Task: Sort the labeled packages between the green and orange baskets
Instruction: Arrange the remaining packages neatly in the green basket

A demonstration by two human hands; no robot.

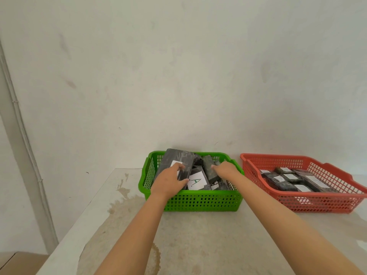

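Observation:
The green basket (200,203) stands on the table, piled with several dark wrapped packages bearing white labels. Both my hands reach into it. My left hand (170,180) lies on a large dark package (174,157) that leans against the basket's left wall, fingers over its white label. Beside it lies a package labelled "A" (196,182). My right hand (224,169) rests on a narrower dark package (209,165) in the middle of the pile; its fingers are hidden behind the hand. The orange basket (309,203) to the right holds several labelled dark packages (292,179) lying flat.
The stained white table (198,235) reaches a pale wall behind the baskets. Its left edge runs diagonally, with a cardboard box (17,262) on the floor beyond it. A pipe (21,135) runs down the wall at far left.

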